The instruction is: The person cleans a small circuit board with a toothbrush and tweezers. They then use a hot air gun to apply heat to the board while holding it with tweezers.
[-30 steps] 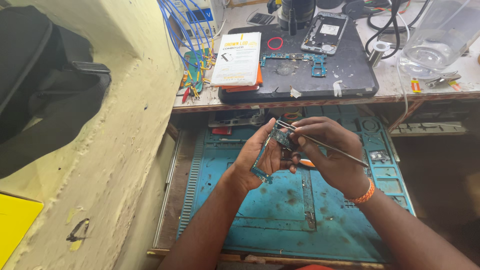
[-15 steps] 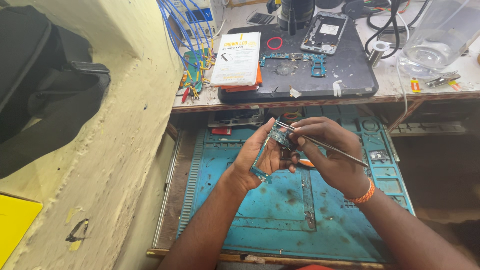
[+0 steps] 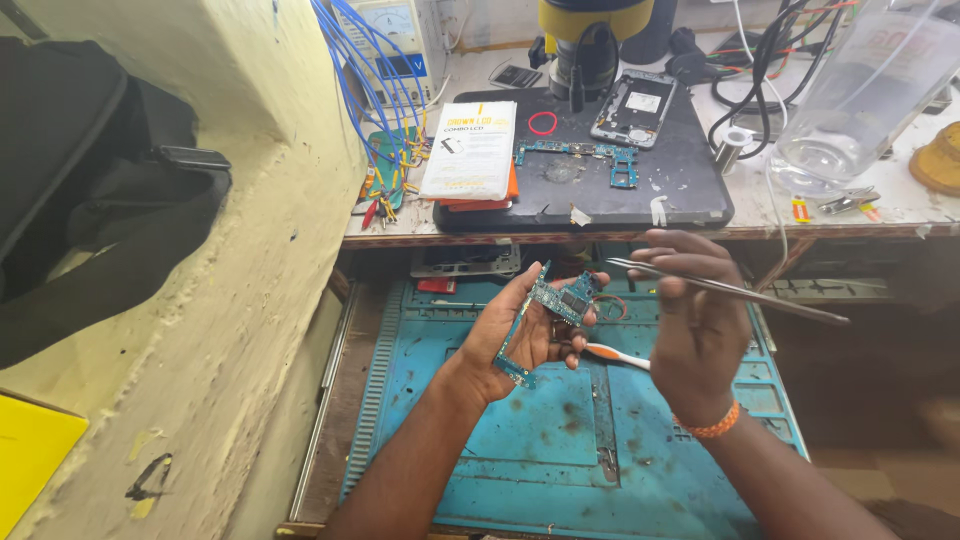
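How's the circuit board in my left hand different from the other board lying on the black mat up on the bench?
The circuit board in the left hand is held up and tilted over the blue mat; the bench board lies flat on the black mat. The held board runs roughly top to bottom in view, while the bench board runs side to side. Both are blue-green, bare and irregularly shaped.

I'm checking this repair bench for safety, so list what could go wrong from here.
The left hand holds the bare circuit board only by its edges above the blue mat; it might slip and drop. The right hand holds pointed tweezers near the board; a slip could scratch components.
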